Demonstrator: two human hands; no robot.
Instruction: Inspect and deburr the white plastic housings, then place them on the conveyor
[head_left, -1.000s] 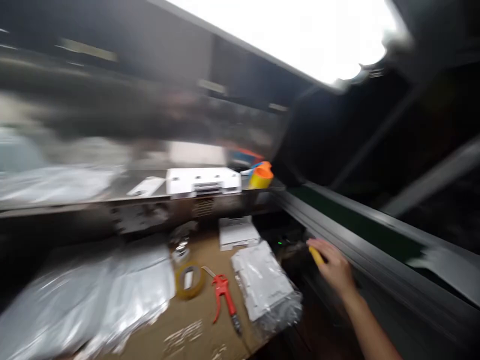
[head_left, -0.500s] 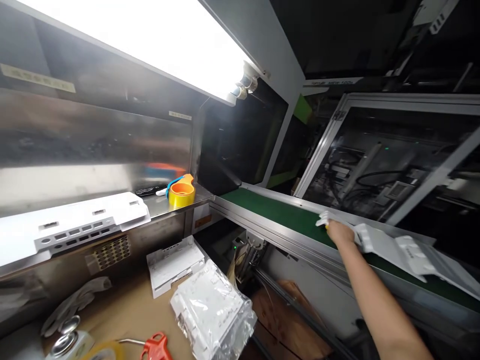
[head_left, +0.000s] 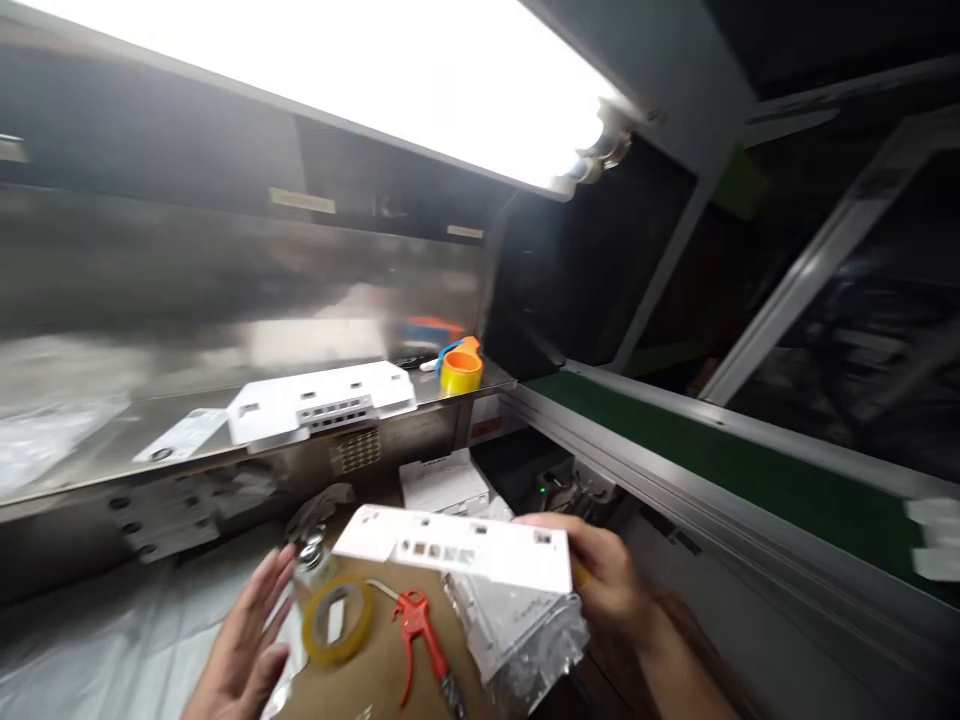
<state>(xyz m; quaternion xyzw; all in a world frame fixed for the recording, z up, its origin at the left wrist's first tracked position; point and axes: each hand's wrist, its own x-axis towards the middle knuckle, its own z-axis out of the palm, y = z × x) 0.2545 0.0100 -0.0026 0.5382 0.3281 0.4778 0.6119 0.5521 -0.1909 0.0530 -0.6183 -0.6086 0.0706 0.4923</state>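
White plastic panel (head_left: 461, 548) is hanging in the grip of your right hand (head_left: 604, 575), held at its right end above the bagged parts (head_left: 517, 640). Your left hand (head_left: 251, 635) is holding nothing, its fingers spread near the panel's other end, beside the tape roll (head_left: 336, 620). A red air gun (head_left: 418, 630) is lying on the brown surface (head_left: 352, 690) between tape roll and bagged parts. Another white panel (head_left: 322, 400) is resting on the metal shelf (head_left: 214, 400), left of the yellow tape (head_left: 460, 374).

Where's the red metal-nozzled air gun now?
Head view, lower middle: the red air gun lies on the brown cardboard, right of the yellow tape roll and left of the clear plastic-bagged white parts.
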